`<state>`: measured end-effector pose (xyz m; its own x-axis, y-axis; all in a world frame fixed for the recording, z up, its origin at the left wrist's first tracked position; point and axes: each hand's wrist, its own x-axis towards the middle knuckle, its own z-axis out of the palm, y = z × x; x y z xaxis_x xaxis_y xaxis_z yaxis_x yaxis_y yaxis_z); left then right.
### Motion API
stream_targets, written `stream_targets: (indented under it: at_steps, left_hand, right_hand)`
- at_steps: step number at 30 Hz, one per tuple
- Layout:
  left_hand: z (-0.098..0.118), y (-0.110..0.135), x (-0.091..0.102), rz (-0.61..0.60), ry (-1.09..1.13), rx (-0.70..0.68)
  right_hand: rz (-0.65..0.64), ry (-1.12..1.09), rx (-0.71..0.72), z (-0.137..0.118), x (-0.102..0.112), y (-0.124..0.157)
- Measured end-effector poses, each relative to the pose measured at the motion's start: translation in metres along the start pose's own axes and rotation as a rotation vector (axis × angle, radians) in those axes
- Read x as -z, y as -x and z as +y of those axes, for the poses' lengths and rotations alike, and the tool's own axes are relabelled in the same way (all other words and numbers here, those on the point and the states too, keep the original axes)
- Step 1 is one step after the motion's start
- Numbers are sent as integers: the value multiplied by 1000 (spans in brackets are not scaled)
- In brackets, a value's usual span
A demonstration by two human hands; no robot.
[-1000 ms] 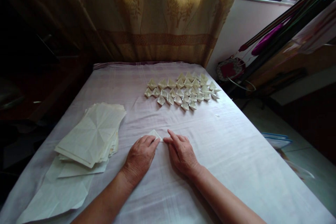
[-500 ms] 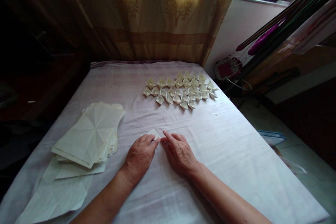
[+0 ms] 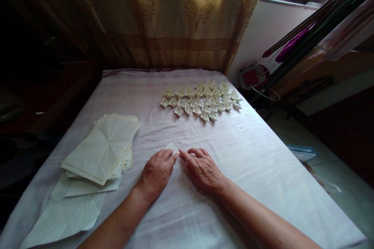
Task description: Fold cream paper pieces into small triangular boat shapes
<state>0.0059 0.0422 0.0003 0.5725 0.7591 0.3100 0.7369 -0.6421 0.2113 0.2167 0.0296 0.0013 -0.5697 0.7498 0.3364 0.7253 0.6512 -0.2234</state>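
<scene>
A small piece of folded white paper [image 3: 172, 147] lies on the cloth at the middle of the table, mostly hidden under my left hand [image 3: 157, 167]. The fingers of that hand are closed over the paper and hold it down. My right hand [image 3: 203, 169] is at the paper's right corner, its thumb and index finger pinched together there. Beyond both hands stand several small folded paper pieces [image 3: 198, 102], set close together in rough rows. On the left is a stack of creased paper sheets [image 3: 105, 146].
A pale checked cloth [image 3: 251, 186] covers the table. Behind its far edge hangs a gold patterned curtain [image 3: 175, 15]. Past the right edge are a red and grey bag [image 3: 253, 76], leaning poles [image 3: 304, 27] and a blue-edged plastic item [image 3: 302, 152] on the floor.
My right index finger has come down from a raised position to the paper's corner. The left hand stays on the paper. The view has shifted slightly.
</scene>
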Motion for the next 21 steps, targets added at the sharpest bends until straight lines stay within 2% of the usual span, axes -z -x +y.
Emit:
stream_targets:
  at_steps: [7,13,18,21]
  left_hand:
    - [-1,3,-2,24,13,-6]
    - [-14,23,-3,123,21,-49]
    - [-30,32,10,172,-82,206]
    - [-32,27,15,160,-98,292]
  right_hand:
    - [36,22,-19,-9,-3,-6]
    - [-17,23,-64,-17,0,-9]
    - [-29,13,-54,-16,0,-10]
    - [-19,0,-56,-17,0,-11]
